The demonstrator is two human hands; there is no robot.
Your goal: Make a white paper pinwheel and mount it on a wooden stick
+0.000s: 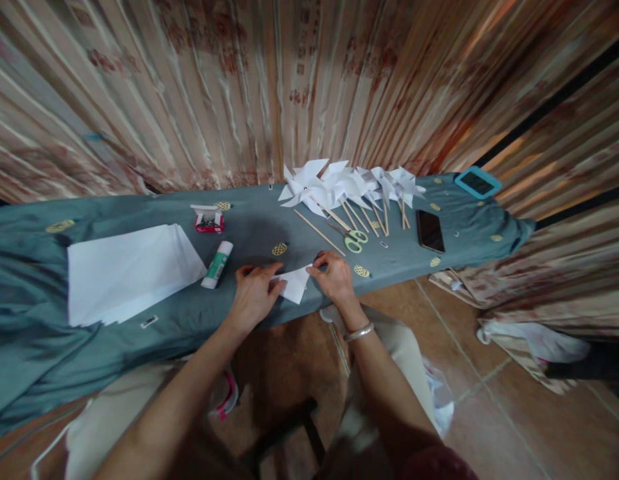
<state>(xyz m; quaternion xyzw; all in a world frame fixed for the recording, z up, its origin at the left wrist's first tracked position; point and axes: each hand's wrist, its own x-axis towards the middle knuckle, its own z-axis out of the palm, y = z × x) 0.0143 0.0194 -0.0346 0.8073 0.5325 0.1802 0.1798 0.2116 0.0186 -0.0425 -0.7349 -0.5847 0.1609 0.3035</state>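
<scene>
A small folded piece of white paper (295, 285) lies at the near edge of the cloth-covered table, between my two hands. My left hand (256, 292) rests on its left side, the fingers bent and closed at the paper's edge. At the upper right corner, my right hand (333, 273) pinches the paper between thumb and fingers. A glue stick (218, 265) with a white cap lies left of my left hand. Scissors (356, 240) with green handles and a loose wooden stick (319, 232) lie beyond my right hand.
Several white paper pinwheels (334, 183) on sticks lie along the back edge. A stack of white paper (132, 273) and an opened red box (209, 220) are at left. At right are a phone (430, 231) and a blue-framed device (478, 182). Curtains hang behind the table (399, 267).
</scene>
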